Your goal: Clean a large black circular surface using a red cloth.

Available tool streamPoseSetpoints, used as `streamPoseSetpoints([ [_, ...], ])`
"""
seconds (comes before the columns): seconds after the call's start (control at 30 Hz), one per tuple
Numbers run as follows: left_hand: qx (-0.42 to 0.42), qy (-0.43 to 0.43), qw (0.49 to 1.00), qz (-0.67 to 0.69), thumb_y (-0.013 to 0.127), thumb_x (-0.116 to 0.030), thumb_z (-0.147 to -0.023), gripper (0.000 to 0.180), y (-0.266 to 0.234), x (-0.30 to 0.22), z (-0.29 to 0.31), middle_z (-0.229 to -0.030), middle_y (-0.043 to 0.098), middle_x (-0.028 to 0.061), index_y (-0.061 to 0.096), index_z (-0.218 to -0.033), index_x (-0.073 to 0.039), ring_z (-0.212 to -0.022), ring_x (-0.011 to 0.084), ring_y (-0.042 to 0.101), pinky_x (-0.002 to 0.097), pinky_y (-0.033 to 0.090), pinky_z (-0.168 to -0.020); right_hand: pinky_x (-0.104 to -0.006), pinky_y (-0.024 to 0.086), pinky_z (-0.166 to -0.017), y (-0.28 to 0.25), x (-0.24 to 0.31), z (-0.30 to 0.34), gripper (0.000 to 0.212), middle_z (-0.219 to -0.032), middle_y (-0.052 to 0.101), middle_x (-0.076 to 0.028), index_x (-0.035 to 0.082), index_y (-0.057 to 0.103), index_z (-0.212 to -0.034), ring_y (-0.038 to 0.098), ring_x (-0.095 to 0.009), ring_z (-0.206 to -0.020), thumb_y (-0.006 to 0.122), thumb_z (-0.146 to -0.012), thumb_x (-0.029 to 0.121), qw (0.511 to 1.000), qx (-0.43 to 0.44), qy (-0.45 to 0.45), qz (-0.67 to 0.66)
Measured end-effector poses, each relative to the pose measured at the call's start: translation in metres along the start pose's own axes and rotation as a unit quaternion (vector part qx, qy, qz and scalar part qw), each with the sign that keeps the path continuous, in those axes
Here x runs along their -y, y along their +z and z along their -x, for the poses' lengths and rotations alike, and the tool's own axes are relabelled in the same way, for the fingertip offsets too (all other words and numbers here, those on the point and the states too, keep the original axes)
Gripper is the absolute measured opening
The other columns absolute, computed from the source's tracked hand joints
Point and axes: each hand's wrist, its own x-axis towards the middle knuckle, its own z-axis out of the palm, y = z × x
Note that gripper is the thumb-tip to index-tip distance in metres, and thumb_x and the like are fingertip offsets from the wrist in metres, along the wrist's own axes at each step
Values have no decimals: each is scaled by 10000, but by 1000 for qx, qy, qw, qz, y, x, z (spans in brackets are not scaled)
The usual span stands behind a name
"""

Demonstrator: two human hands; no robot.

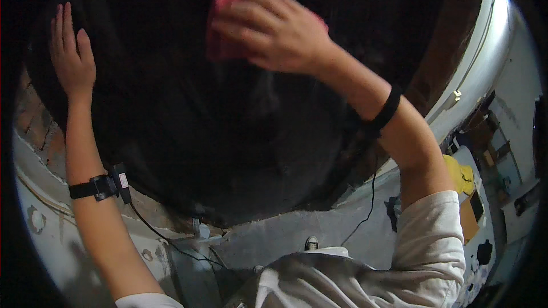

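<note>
Fingers (248,16) of the right hand (279,33) hold a red cloth (224,51) over the dark surface (228,131); at left, the left hand (76,64) is opened out, fingers straight.

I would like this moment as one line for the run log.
left hand: open, raised | right hand: holding red cloth | behind: dark surface

Under your right fingers (246,14) you have a pinkish-red, cloth-like piece (224,51). The broad, smooth black surface (228,125) behind your left fingers (68,28) carries faint grey streaks. Back from your right fingers, your band-shaped strap (386,108) is black, your short fabric sleeve (429,225) off-white.
</note>
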Motion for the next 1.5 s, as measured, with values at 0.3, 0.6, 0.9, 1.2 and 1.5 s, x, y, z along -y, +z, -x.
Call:
streamPoseSetpoints([
  [0.3,5,-2,1000,-13,366,-340,-1141,549,4,-5,6,-1727,375,83,397,-1662,-167,-1594,300,341,520,264,-1298,-446,489,-1115,47,120,104,550,-1574,547,-61,191,594,-1459,585,-271,-1347,624,-915,265,987,64,-92,-111],
  [0.6,1,-3,1000,-16,404,-281,-1111,561,0,-19,-1,-1727,375,82,407,-1652,-132,-1588,333,345,528,253,-1305,-426,456,-1150,85,191,184,456,-1540,526,-47,191,581,-1438,520,-269,-1397,578,-982,202,961,142,-202,-123],
  [0.9,53,-60,996,-46,382,-241,-1078,604,-21,-18,-6,-1754,324,74,370,-1673,-136,-1612,344,296,568,243,-1298,-478,489,-1072,-20,27,87,593,-1542,538,-78,206,606,-1480,547,-286,-1356,737,-903,228,997,57,23,-37],
  [1.2,100,-109,987,-58,500,-174,-1036,596,-17,-31,-16,-1721,368,97,425,-1621,-88,-1585,390,328,573,277,-1281,-497,448,-1105,-112,-214,-54,645,-1450,584,-120,117,598,-1408,529,-370,-1345,810,-803,195,920,-271,247,137],
  [1.5,124,-43,991,25,478,-206,-1039,562,10,-194,-122,-1693,409,90,470,-1595,-122,-1589,360,321,545,247,-1302,-539,461,-1107,-76,-278,-80,622,-1428,582,-117,155,585,-1426,520,-393,-1342,796,-847,243,903,-281,310,102],
])
